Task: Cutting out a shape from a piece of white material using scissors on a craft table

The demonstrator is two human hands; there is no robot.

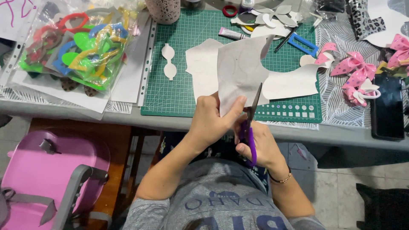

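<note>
My left hand (213,117) pinches the lower edge of a pale grey sheet (240,70), holding it upright over the table's front edge. My right hand (262,145) grips purple-handled scissors (251,127); their dark blades point up along the sheet's right side. On the green cutting mat (187,30) behind lie white cut-out pieces (200,66) and a small bow-shaped white template (169,61).
A clear bag of coloured foam shapes (81,47) lies at the left on white sheets. Pink dotted bows (355,70) and a dark phone (387,106) sit at the right. A blue frame (302,44), a glue tube (230,33) and more cut-outs lie at the back. A pink chair (47,174) stands lower left.
</note>
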